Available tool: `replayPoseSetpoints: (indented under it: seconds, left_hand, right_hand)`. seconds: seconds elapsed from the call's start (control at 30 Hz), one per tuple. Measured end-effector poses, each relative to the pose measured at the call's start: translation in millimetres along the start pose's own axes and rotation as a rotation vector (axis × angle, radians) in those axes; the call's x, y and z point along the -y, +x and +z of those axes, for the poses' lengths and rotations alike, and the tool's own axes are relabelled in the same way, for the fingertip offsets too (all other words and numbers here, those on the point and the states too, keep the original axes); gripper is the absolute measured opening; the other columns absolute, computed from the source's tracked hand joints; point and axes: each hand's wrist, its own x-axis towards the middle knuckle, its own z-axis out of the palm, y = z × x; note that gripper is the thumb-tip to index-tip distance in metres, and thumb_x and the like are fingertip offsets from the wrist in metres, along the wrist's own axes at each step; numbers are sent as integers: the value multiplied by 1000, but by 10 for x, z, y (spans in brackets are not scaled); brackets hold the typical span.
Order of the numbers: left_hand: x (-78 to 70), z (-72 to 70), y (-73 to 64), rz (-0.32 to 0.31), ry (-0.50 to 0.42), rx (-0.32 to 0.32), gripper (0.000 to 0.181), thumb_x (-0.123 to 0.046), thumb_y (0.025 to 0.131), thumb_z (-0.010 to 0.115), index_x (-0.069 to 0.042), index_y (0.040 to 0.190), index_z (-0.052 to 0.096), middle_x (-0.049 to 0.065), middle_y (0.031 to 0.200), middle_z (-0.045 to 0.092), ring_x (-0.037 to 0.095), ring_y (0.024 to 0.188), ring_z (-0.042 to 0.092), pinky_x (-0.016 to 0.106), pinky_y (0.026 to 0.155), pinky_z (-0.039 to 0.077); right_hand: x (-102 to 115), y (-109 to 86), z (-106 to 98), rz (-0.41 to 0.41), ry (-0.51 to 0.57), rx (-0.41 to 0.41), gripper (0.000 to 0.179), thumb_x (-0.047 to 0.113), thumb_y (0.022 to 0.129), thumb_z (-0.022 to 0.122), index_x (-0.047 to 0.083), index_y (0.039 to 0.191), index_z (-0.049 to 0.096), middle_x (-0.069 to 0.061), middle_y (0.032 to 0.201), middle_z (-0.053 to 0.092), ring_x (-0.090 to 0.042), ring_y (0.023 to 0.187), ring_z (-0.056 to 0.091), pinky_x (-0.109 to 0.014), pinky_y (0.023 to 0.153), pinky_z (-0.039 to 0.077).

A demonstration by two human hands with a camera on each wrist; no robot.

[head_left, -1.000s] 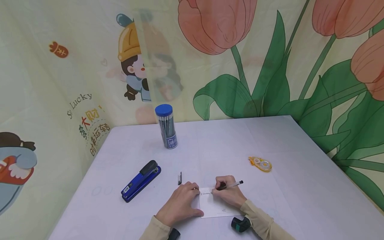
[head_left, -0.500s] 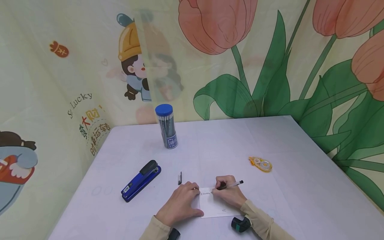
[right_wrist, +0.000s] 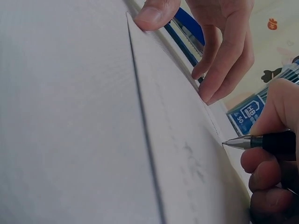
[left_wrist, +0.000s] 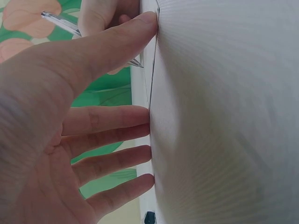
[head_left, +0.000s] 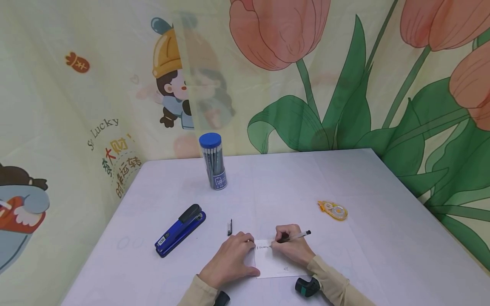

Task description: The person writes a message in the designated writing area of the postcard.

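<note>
A white sheet of paper lies on the table with a short line of handwriting near its top edge and a small mark lower down. My left hand rests at the sheet's left side, thumb on its lower corner; in the left wrist view the fingers are extended with their tips on the surface. My right hand pinches a black-gripped pen. Its metal tip meets the paper at the end of the writing, as the right wrist view shows. Past the left fingertips lies a small pen cap.
A blue and black stapler lies left of my hands. A clear tub of pencils with a blue lid stands toward the back. On the right is a yellow correction tape. A printed curtain hangs behind the table.
The head view has shifted very slightly. Both hands and the sheet keep their places, and the pen stays at the line of writing; any fresh strokes are too small to tell.
</note>
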Motion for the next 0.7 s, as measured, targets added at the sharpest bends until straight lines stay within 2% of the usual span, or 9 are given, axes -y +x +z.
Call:
replayPoseSetpoints:
  seconds: [0.47,0.7]
  left_hand:
    - [-8,2,5,-14,0,13,57,-46,64,85,-7,102,73,-3,104,63,10,91,53,27,82,48]
    - [-8,2,-3,-11,-3,10,56,-47,64,85,-7,101,73,-4,103,63,10,91,54,28,81,48]
  right_hand:
    - [55,-1,-6,23,19,8,25,-11,66,61,10,58,49,5,57,49,-2,56,44,-17,56,33]
    - [37,3,1,3,-4,14,24,-10,65,60,9,57,49,11,56,46,-1,55,42,-17,55,32]
